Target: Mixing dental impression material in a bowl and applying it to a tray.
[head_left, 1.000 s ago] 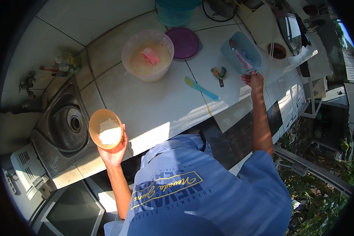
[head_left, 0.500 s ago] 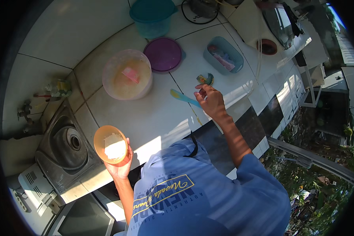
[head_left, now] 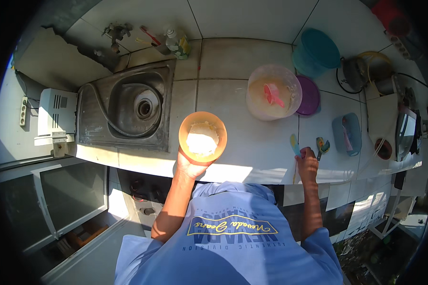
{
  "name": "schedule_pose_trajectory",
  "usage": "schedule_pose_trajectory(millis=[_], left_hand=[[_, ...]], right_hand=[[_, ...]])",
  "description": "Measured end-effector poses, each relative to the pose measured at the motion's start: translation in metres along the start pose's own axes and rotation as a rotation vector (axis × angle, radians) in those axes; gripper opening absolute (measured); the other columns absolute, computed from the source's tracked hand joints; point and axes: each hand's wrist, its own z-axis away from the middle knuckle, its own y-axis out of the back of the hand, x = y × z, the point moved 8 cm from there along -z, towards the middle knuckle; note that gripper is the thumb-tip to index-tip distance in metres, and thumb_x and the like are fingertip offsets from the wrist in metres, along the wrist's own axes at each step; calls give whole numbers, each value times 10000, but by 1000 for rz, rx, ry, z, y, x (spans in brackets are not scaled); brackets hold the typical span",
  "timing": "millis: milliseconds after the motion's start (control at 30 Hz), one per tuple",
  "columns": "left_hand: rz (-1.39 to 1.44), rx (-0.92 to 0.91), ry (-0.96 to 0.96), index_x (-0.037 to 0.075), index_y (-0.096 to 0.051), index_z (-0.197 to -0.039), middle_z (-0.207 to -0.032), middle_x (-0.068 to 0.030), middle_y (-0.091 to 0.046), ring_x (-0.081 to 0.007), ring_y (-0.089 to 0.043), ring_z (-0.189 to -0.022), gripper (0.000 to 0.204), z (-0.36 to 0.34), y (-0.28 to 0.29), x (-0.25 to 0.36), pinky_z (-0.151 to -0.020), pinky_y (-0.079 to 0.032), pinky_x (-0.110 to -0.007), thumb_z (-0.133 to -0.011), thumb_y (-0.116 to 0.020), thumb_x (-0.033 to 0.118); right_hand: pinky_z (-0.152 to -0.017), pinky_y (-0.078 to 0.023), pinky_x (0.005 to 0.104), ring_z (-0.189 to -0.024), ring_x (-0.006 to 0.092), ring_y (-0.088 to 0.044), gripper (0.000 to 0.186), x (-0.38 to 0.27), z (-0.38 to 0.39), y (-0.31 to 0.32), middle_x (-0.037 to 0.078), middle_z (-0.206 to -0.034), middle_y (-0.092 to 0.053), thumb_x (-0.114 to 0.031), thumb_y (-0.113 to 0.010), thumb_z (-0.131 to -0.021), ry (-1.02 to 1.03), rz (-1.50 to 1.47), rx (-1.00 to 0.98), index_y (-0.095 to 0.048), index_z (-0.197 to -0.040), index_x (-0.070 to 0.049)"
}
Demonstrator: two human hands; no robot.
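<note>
Tiled counter; left hand cupping orange bowl, right hand gripping blue spatula.

I am holding a bowl up in my left hand, over the counter just right of the sink. My right hand is resting at the counter's near edge, touching a spatula. A tub is sitting behind, with a scoop in it and a lid lying beside it on the right. A tray is lying further right.
</note>
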Motion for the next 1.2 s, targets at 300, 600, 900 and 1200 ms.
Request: schedule_pose_trajectory(millis=[300,600,900,1200], left_hand=[[158,70,-239,129,-517,-1246,-1237,-128,-544,-329,-509,-1173,484,32,-3,135,-927,-456,-459,-870,-545,434],[113,15,-348,158,-545,-1203,-1221,-85,-560,-297,-525,-1140,443,66,20,285,-928,-450,-456,-873,-523,452],[244,53,-366,151,-558,-1190,-1175,-89,-586,-288,-550,-1106,477,130,62,338,-892,-472,-450,-840,-574,475],[340,98,-346,150,-576,-1154,-1150,-81,-599,-299,-561,-1091,441,130,87,360,-906,-464,-451,-841,-576,461]], right_hand=[[-564,-467,387,-556,316,-574,85,-104,24,-26,136,-719,-616,-96,-617,-843,159,-113,-125,-587,-888,-32],[-609,-488,365,-659,308,-610,260,-494,-88,-50,150,-873,-653,-187,-662,-849,598,-299,139,-652,-1066,-44],[-776,-521,441,-902,329,-646,641,-774,-225,-146,166,-917,-655,-616,-560,-790,705,340,121,-671,-954,-6],[-670,-544,437,-729,313,-675,443,-797,-228,-171,144,-741,-681,-433,-563,-795,732,401,78,-702,-770,-13]])
